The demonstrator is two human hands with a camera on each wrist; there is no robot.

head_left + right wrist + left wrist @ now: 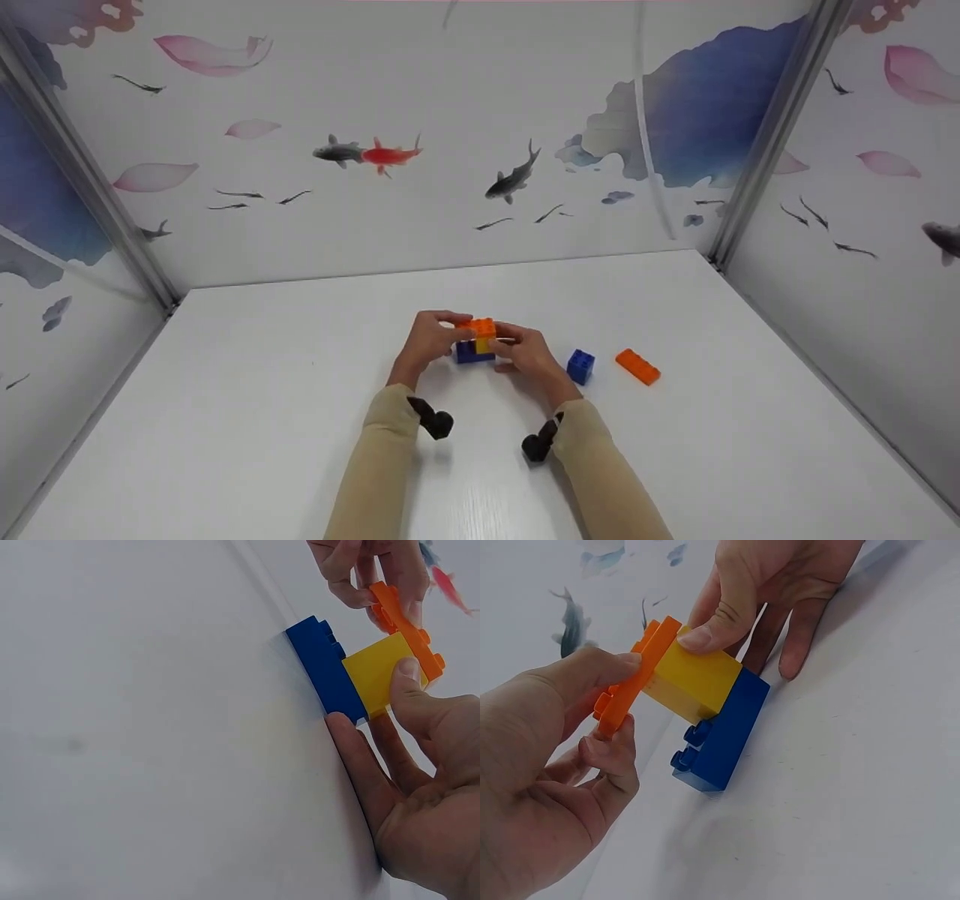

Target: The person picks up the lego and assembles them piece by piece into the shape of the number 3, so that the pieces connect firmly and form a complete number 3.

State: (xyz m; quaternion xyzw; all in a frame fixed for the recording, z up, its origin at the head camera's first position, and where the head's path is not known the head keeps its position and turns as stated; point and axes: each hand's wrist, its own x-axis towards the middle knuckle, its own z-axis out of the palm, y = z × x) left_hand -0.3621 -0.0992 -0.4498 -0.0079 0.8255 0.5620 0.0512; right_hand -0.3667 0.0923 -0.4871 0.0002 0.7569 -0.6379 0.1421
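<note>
A long blue toy brick [739,727] stands on the white table with a yellow brick [697,682] on its right end. Across the yellow brick's top lies a thin orange brick [411,637], jutting left over the blue brick's bare studs with a gap below. My left hand [431,337] pinches the orange brick's overhanging end between thumb and fingers. From the other side, my right hand [529,349] grips the yellow brick, thumb on its near face and fingers behind, partly hidden. One right fingertip touches the end of the blue brick in the right wrist view.
To the right of my right hand sits a small blue brick [580,367]. Beyond it lies a flat orange brick [638,367]. White panels [450,225] printed with fish and petals border the table [300,420] at the back and sides.
</note>
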